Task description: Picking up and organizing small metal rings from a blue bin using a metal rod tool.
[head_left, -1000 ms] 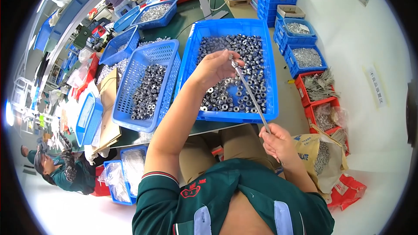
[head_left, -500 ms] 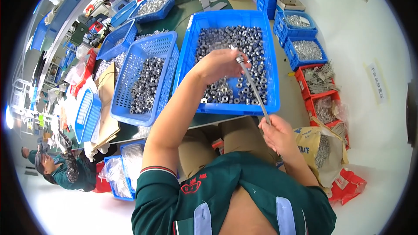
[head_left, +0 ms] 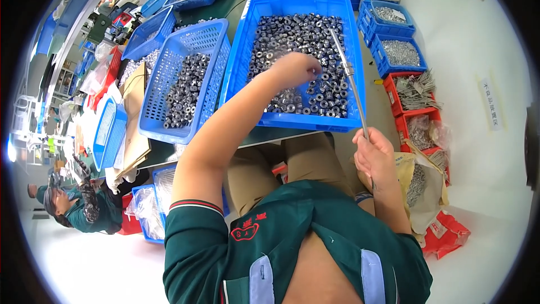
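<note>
nearest us, our right hand [head_left: 374, 155] is closed in a fist round the lower end of a thin metal rod [head_left: 350, 81], which slants up and away so that its tip hangs over the parts; held at this slope, ring-shaped pieces would likely slide down it, and one small collar already sits partway along the shaft. beyond, our left hand [head_left: 295, 67] reaches into the large blue tray [head_left: 247, 50], fingers [head_left: 314, 67] curled together over the heap of small grey metal rings [head_left: 298, 45]; we cannot tell whether a ring is pinched between them. the tray sits straight ahead, probably so both hands meet above it. to its left stands a blue mesh basket [head_left: 160, 112] with more rings, and at far right smaller blue bins [head_left: 396, 50] and red bins [head_left: 413, 90]. compared with half a second ago, the left hand has left the rod's tip and dropped onto the heap, while the right hand's grip is unchanged
</note>
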`<state>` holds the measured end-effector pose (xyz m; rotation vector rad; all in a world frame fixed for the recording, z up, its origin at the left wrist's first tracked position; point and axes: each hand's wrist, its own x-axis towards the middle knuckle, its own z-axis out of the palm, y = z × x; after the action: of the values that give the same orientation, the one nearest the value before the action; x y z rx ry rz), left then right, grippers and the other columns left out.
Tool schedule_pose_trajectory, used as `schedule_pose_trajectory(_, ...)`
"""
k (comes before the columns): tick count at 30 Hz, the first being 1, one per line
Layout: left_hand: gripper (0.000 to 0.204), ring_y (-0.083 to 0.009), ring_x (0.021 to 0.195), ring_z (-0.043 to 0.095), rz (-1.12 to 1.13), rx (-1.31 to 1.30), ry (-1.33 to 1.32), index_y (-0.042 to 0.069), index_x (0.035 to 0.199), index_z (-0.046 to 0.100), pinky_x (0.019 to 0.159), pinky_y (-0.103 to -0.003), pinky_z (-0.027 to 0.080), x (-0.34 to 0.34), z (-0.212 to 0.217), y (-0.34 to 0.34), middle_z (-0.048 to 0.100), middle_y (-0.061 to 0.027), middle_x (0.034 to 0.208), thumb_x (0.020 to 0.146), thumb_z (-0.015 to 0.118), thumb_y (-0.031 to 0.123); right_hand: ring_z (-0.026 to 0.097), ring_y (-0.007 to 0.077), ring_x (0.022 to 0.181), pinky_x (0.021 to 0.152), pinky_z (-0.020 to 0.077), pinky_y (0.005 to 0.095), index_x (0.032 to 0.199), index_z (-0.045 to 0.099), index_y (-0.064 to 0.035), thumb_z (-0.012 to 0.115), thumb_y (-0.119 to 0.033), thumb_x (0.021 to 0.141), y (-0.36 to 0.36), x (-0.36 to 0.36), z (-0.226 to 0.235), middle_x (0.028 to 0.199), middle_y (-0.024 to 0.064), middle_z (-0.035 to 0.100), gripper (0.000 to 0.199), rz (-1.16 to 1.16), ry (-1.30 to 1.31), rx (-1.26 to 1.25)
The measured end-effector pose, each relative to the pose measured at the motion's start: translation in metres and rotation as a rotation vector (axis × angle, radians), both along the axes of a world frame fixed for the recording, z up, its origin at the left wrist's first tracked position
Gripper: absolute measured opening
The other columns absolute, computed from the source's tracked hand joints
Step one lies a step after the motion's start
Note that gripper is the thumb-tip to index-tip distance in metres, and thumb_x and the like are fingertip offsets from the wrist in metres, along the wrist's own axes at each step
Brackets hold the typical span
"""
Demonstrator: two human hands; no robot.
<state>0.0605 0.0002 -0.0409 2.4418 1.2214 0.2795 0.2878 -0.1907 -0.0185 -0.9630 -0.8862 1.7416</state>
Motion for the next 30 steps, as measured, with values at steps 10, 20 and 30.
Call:
schedule_pose_trajectory(10,0.03,-0.0306,0.087,0.063,0.056,0.026,0.411,0.018,0.106,0.061,0.072,-0.043,0.049,0.015,-0.001,-0.013,0.065,-0.0117,0.091,0.076,0.063,0.022,0.024,0.0017,0.036,0.035,0.0213,0.0184,0.09,0.049,-0.001,0.049,-0.012,0.091,-0.006,0.001,-0.001,0.05,-0.0063,0.033,0.011,-0.006,0.007,-0.03)
schedule_pose_trajectory(20,0.013,-0.0305,0.081,0.064,-0.023,0.207,0.521,0.011,0.088,0.064,0.066,-0.043,0.05,0.011,-0.006,-0.007,0.064,-0.0106,0.082,0.076,0.062,0.017,0.03,0.0004,0.04,0.036,0.0256,0.0161,0.089,0.049,-0.0026,0.052,-0.016,0.092,-0.008,0.001,-0.006,0.056,-0.006,0.037,0.014,0.065,0.03,-0.055)
schedule_pose_trajectory(30,0.029,-0.0311,0.087,0.062,-0.01,0.181,0.446,0.009,0.101,0.058,0.071,-0.043,0.05,0.014,-0.006,-0.011,0.058,-0.0116,0.1,0.073,0.063,0.017,0.027,0.0013,0.038,0.035,0.0252,0.0171,0.089,0.048,-0.0005,0.05,-0.012,0.09,-0.009,0.0,-0.005,0.053,-0.0055,0.035,0.012,0.029,-0.004,-0.069)
